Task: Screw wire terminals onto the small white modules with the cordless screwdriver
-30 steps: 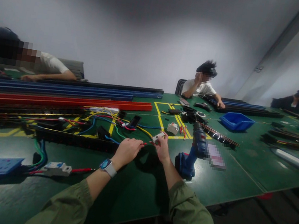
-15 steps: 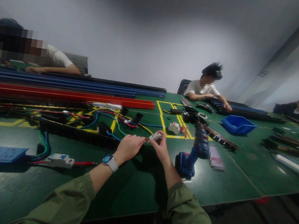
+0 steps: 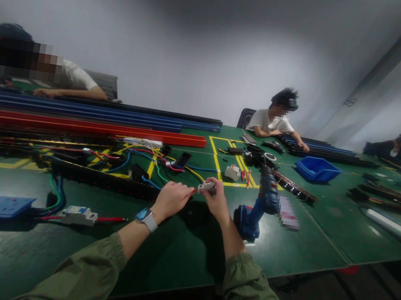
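Drill (image 3: 268,195), seemingly upright, near hands (image 3: 218,203).

Green tabletop (image 3: 169,272) before me. Along its far edge, to my left: blue channels (image 3: 114,118) laid lengthwise, a long red-orange channel (image 3: 172,138) on my side of them. Far edge, right of middle: person in white (image 3: 260,121), black chair (image 3: 245,118) behind. Open blue bin (image 3: 307,171) inward from there. Toward the near edge, well right: pale tube (image 3: 388,224). Grey wall (image 3: 185,56) beyond.
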{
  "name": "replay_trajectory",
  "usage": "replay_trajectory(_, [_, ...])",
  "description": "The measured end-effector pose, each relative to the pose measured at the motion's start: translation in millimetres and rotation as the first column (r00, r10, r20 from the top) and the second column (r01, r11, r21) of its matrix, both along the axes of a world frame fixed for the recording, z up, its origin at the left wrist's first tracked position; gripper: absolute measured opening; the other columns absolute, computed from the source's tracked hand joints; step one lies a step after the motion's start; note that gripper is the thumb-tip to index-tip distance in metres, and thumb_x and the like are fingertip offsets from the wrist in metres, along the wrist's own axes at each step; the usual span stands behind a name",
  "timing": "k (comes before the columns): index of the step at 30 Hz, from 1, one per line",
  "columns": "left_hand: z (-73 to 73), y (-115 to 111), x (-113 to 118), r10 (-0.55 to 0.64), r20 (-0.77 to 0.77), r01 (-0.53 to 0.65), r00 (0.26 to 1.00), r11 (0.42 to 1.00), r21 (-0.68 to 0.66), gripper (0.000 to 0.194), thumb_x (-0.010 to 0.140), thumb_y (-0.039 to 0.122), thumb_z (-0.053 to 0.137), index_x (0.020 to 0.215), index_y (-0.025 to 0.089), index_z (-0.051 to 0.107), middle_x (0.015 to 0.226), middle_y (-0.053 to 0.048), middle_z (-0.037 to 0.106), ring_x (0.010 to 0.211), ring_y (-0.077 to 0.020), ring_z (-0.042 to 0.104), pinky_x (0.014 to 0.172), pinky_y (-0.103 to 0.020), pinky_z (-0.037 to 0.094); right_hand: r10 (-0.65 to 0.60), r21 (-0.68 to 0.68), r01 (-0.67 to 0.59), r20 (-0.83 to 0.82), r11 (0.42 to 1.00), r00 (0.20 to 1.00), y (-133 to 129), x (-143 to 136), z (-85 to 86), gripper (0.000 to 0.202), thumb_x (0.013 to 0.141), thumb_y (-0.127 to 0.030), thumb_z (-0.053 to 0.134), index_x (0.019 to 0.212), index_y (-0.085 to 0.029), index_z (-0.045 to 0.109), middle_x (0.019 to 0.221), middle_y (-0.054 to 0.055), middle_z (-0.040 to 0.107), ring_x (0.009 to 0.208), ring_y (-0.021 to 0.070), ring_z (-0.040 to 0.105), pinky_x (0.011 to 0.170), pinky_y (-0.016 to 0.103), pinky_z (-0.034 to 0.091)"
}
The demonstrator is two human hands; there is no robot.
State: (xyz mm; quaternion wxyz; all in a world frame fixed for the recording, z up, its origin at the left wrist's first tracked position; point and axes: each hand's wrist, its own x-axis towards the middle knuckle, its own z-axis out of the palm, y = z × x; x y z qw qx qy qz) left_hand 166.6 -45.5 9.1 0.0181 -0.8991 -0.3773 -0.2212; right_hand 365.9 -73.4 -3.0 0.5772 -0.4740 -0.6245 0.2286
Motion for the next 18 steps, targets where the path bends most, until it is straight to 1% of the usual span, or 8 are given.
replay_trajectory(2, [0.1,-0.4,0.1,-0.008,-0.004,0.008,1.000,1.000,-0.008,0.035,0.099,0.035,0.033,0.110,0.026,0.066,0.088,-0.007,0.069,0.087,-0.0222,0.057,0.079,-0.038,0.034,-0.006,0.002,0.006,0.031,1.000,0.999,-1.5,1.9,1.3,0.036,0.080,-0.032,0.068,0.115,-0.026,0.059,0.113,0.006,0.057,0.105,0.0215,0.057,0.096,0.038,0.045])
replay_trajectory(5, [1.3,0.0,-0.1,-0.025,-0.006,0.025,1.000,0.999,-0.021,0.034,0.099,0.035,0.035,0.109,0.027,0.067,0.090,-0.008,0.069,0.090,-0.0225,0.057,0.085,-0.040,0.034,-0.049,-0.036,0.050,0.040,0.998,0.998,-1.3,2.2,-1.0,0.036,0.081,-0.033,0.066,0.115,-0.024,0.060,0.113,0.007,0.060,0.105,0.0223,0.057,0.097,0.039,0.044])
replay_trajectory(7, [2.8,0.9,-1.0,-0.048,0.006,0.048,0.999,0.998,-0.027,0.033,0.098,0.035,0.037,0.107,0.027,0.068,0.092,-0.008,0.069,0.092,-0.0224,0.057,0.090,-0.042,0.033,-0.079,-0.079,0.081,0.028,0.994,0.996,0.1,1.0,-4.7,0.035,0.082,-0.033,0.064,0.115,-0.022,0.059,0.110,0.007,0.062,0.102,0.0218,0.059,0.096,0.039,0.045])
replay_trajectory(10, [4.4,2.5,-3.9,-0.104,0.021,0.104,0.994,0.994,-0.021,0.029,0.096,0.034,0.042,0.109,0.028,0.067,0.097,-0.006,0.069,0.095,-0.0222,0.057,0.097,-0.044,0.031,-0.098,-0.116,0.095,-0.019,0.989,0.995,1.6,-1.7,-10.1,0.035,0.082,-0.034,0.064,0.114,-0.021,0.059,0.106,0.006,0.064,0.097,0.0209,0.060,0.091,0.037,0.047])
replay_trajectory(14, [3.3,4.8,-6.7,-0.130,0.003,0.130,0.992,0.991,-0.018,0.029,0.095,0.031,0.043,0.111,0.030,0.067,0.097,-0.005,0.068,0.097,-0.0215,0.057,0.100,-0.044,0.030,-0.125,-0.115,0.113,-0.108,0.987,0.986,-0.1,-5.2,-11.8,0.033,0.079,-0.035,0.067,0.108,-0.022,0.061,0.097,0.006,0.064,0.088,0.0217,0.062,0.080,0.035,0.051])
replay_trajectory(16, [1.7,5.6,-6.4,-0.130,-0.012,0.129,0.992,0.991,-0.022,0.029,0.095,0.030,0.043,0.111,0.030,0.068,0.096,-0.006,0.068,0.097,-0.0215,0.057,0.099,-0.044,0.031,-0.140,-0.107,0.127,-0.120,0.986,0.983,-1.3,-6.7,-11.4,0.031,0.077,-0.035,0.069,0.105,-0.022,0.062,0.093,0.005,0.063,0.085,0.0220,0.062,0.075,0.034,0.052])
replay_trajectory(18, [0.2,5.7,-5.4,-0.131,-0.026,0.131,0.991,0.991,-0.022,0.028,0.094,0.028,0.044,0.110,0.030,0.068,0.095,-0.006,0.068,0.097,-0.0218,0.057,0.099,-0.044,0.031,-0.153,-0.091,0.145,-0.084,0.985,0.985,-1.9,-7.9,-11.6,0.032,0.076,-0.034,0.070,0.104,-0.022,0.062,0.096,0.006,0.062,0.088,0.0223,0.061,0.078,0.035,0.052])
